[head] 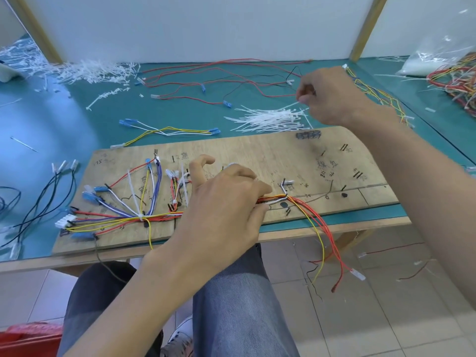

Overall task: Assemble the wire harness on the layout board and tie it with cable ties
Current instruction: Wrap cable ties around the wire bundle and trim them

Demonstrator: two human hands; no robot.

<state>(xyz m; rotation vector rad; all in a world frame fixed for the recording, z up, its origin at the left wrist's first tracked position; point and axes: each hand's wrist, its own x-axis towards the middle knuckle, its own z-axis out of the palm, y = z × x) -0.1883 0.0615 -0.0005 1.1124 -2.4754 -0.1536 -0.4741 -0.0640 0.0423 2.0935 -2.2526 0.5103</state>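
At the upper left of the frame lies a heap of white tie clippings [85, 70] on the green table [64, 130]. Below it, the left end of the wooden layout board [257, 150] carries the wire harness [159, 216]. Its coloured branches fan out to blue connectors and gather into one trunk cinched by a fitted white tie [134, 194]. In the centre, the left hand [224, 207] rests on the board and pinches the trunk between thumb and fingertips. The index finger is curled up clear of the wires. Just right of that pinch the red and yellow loose ends [324, 228] spill over the board's near edge. Toward the upper right, the right hand [332, 96] hovers with its fingers drawn together, apparently pinching a single cable tie [299, 101]. It is above the pile of cable ties [270, 119] and well apart from the harness.
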